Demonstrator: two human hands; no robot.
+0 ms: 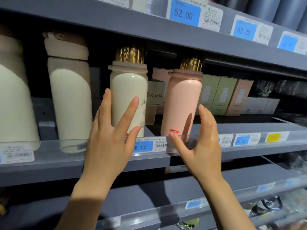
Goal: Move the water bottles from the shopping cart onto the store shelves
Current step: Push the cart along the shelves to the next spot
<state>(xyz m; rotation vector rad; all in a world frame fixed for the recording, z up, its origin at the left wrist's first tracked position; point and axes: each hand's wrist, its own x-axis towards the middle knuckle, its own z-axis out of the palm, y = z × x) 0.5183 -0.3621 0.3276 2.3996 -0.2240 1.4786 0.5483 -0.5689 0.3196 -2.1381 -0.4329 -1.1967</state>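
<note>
Neither hand has a hold on anything: the left hand (109, 143) has its fingers spread and straight, lying against or just in front of the lower body of the cream bottle (128, 98), and whether the fingertips actually touch is hard to tell; the right hand (199, 146) is loosely cupped and released, thumb and fingers apart just in front of the base of the pink bottle (181, 103). Both bottles stand upright on the middle shelf (149, 157), side by side but not touching, directly beyond the hands, each with a gold cap and a matching ring at the neck. To the left of the left hand stand two larger cream bottles (70, 97); behind and right of the pink one sit boxed goods (224, 95). I judge these two bottles are placed; the cart is out of view, so what remains cannot be told
</note>
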